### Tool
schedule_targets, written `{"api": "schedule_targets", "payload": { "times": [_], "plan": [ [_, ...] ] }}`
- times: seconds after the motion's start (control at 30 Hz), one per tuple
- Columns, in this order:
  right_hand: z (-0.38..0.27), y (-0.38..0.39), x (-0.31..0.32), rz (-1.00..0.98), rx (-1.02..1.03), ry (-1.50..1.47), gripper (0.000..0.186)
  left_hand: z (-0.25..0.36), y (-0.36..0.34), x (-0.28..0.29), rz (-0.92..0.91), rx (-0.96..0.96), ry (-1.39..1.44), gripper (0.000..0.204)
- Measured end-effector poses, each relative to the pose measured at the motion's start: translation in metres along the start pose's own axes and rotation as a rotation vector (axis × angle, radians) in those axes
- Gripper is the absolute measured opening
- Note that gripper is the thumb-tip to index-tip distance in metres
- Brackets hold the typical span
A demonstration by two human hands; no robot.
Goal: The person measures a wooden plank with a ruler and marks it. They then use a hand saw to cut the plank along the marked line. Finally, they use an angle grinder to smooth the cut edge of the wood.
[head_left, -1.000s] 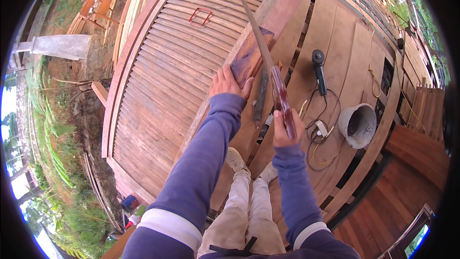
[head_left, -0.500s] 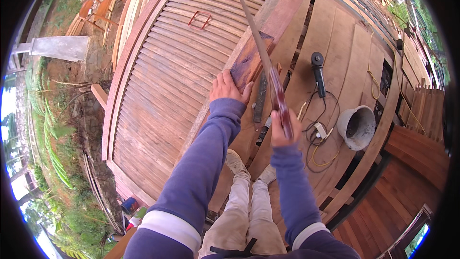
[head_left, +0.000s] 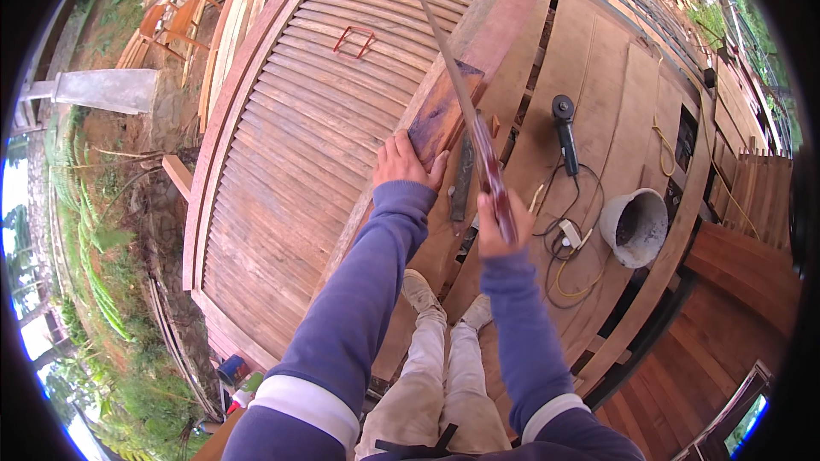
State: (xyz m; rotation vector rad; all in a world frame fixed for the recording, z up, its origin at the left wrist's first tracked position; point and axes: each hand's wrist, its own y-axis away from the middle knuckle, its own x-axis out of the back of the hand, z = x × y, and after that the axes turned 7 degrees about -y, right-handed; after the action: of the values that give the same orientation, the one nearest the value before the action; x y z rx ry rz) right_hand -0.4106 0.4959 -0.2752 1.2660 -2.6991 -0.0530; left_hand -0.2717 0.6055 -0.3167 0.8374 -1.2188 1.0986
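Note:
My left hand (head_left: 403, 162) grips the near end of a short dark-stained wood block (head_left: 441, 113), its thumb along the right edge and its fingers over the left side. The block lies on the rail of a large slatted wooden panel (head_left: 325, 145). My right hand (head_left: 504, 224) is closed around the reddish-brown handle of a hand saw (head_left: 467, 101). Its long, tapering blade shows nearly edge-on and crosses the block's right side, pointing away to the far left. Whether its teeth touch the wood cannot be seen. Under the handle lies a dark flat bar (head_left: 462, 179).
To the right, an angle grinder (head_left: 565, 132) with a tangled cord lies on plank boards (head_left: 611, 102) with open gaps between them. A grey bucket (head_left: 634, 229) rests tilted near the cord. A red wire frame (head_left: 354, 42) lies on the panel. My shoes are close to the panel's edge.
My right hand has moved slightly forward and left with the saw. My left hand stays on the wood block, and the view has shifted a little.

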Motion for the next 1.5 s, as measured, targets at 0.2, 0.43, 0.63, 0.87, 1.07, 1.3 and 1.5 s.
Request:
{"api": "schedule_targets", "payload": {
  "times": [0.2,0.43,0.63,0.87,1.07,1.3,1.5],
  "plan": [
    [0.012,0.116,0.065,0.028,0.134,0.148,0.012,-0.001,0.003,0.017,-0.131,0.063,0.002,0.074],
    [-0.010,-0.013,0.001,-0.004,-0.016,-0.023,0.011,0.006,-0.001,0.010,-0.083,0.022,0.017,0.074],
    [0.013,0.124,0.063,0.038,0.061,0.166,0.012,-0.005,0.003,0.011,-0.096,0.068,0.001,0.075],
    [-0.008,-0.003,0.002,0.019,0.015,-0.030,0.011,0.005,-0.002,0.009,-0.049,0.011,0.014,0.074],
    [0.008,0.064,0.031,0.000,-0.004,0.078,0.009,0.000,-0.002,0.012,-0.096,0.040,0.028,0.075],
    [0.005,0.058,0.039,0.009,0.119,0.114,0.011,0.001,0.002,0.000,-0.024,-0.003,0.009,0.073],
    [-0.015,0.012,0.014,0.001,-0.033,-0.051,0.014,0.003,0.001,-0.002,-0.015,-0.014,-0.027,0.076]
  ]
}}
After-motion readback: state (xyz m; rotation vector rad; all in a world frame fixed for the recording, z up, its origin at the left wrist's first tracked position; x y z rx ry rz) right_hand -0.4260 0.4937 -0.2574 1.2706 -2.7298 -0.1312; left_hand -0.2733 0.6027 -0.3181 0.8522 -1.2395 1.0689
